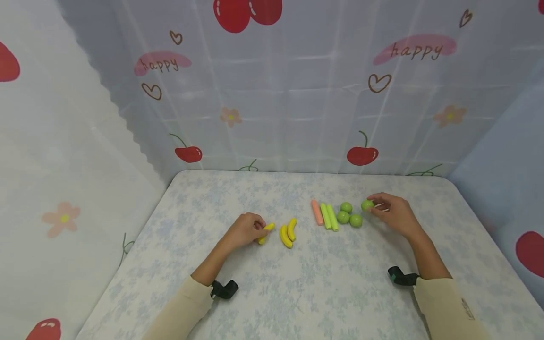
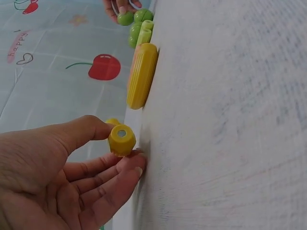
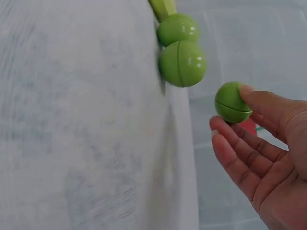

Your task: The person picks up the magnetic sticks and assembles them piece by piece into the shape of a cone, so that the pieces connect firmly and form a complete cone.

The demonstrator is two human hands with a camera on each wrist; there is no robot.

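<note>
My left hand [image 1: 247, 230] pinches a small yellow toy banana [image 2: 122, 139] between thumb and fingers, close over the table. Its blunt end with a grey dot faces the left wrist camera. Two more toy bananas [image 1: 286, 236] lie side by side just right of this hand. At the right, my right hand [image 1: 396, 213] holds a green ball [image 3: 233, 102] with a seam round it, between thumb and fingertips. Three similar green balls [image 1: 343, 217] sit clustered on the table to its left.
Between the bananas and the balls lie an orange stick [image 1: 317, 212] and two light green sticks [image 1: 329, 217], side by side. They rest on a table [image 1: 272, 293] with a pale floral cover. A printed curtain [image 1: 280, 94] hangs behind the table's far edge and along both sides.
</note>
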